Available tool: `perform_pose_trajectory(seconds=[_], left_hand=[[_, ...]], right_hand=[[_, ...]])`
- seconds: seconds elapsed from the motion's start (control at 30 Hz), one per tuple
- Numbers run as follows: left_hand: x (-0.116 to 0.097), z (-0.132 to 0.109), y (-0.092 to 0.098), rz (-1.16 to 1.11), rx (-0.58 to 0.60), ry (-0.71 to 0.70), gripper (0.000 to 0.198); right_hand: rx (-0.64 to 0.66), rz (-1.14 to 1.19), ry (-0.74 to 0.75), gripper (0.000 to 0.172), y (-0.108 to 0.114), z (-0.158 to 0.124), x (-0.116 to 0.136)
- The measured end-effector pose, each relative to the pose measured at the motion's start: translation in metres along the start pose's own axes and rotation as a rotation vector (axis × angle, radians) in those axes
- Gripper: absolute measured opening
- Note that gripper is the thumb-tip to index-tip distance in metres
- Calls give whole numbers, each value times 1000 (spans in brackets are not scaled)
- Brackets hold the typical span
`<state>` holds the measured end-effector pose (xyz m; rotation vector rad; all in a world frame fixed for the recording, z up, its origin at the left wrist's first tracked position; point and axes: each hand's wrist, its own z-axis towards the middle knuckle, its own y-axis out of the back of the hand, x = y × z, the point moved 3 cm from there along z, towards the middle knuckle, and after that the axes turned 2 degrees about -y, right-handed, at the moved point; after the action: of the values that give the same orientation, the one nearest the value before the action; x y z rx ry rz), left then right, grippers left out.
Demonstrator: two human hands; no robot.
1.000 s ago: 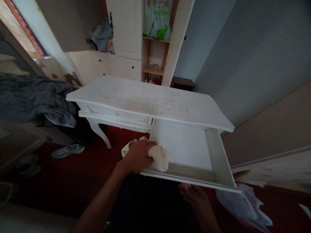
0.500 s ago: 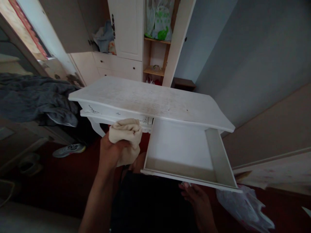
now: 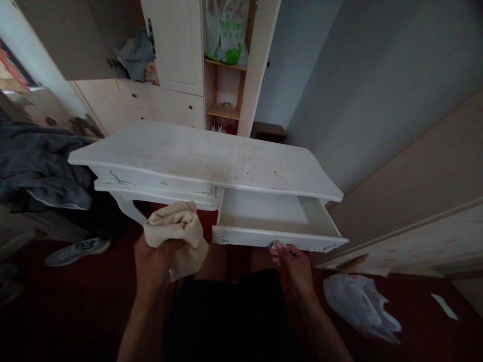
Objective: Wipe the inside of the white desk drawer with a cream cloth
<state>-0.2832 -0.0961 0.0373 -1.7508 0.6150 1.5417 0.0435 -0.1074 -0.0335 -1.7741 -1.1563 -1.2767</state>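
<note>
One drawer [image 3: 241, 236] partly out of the right half of a white desk [image 3: 211, 151]; white inside, front panel facing the person, dark-edged carving at both lower corners; small knob [image 3: 273, 245] mid-front; right hand [image 3: 296, 264] pinching that knob between thumb and fingers, palm below the panel; left hand [image 3: 153, 261] closed around a folded cream cloth [image 3: 176, 226], held up left of the drawer and apart from it, bulk of the cloth above the fist, a loose end hanging beside it (contact with the desk: none that I can see).

Desktop has a wavy front edge, grey-brown smudges across the middle, two small dark spots toward the right; closed drawer front [image 3: 149, 180] on the left half, carved trim at its ends; curved leg [image 3: 130, 208] under it.

Further out: grey fabric [image 3: 37, 163] heaped at the desk's left end; grey shoe [image 3: 77, 251] on dark red floor below it; translucent plastic bag [image 3: 358, 306] on the floor right of the right hand, white strip [image 3: 444, 305] beyond; behind the desk, white wardrobe [image 3: 177, 45], doors open, green-printed bags [image 3: 230, 35] on an upper shelf, bunched cloths [image 3: 138, 55] in the left compartment.
</note>
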Motion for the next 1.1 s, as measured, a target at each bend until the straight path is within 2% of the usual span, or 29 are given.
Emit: perform_pose_trajectory(seconds=[0.1,0.23,0.33,0.5,0.73,0.87,0.97,1.03,1.1], left_hand=[[5,-4,-4,32,8,35,32],[19,-5,-9,117,43,13,28],[31,-6,-16,95,85,38,27],[43,-13,-28,96,165,92,30],[41,-20,-42,104,225,116,28],[45,-28,-48,47,252,212,35],[50,-35,-54,9,252,281,37],[54,-39,-59,7,233,312,42],[59,-44,-66,41,216,326,49]], right_hand=[[5,28,46,52,-11,27,7],[-2,24,95,53,-25,63,12],[3,13,114,53,-34,85,15],[-6,-30,119,50,-46,110,22],[-4,-49,87,39,-55,131,33],[96,-65,-45,40,-56,126,27],[224,-90,-103,47,-54,102,16],[301,-94,-25,51,-50,75,9],[351,-96,144,55,-43,45,6]])
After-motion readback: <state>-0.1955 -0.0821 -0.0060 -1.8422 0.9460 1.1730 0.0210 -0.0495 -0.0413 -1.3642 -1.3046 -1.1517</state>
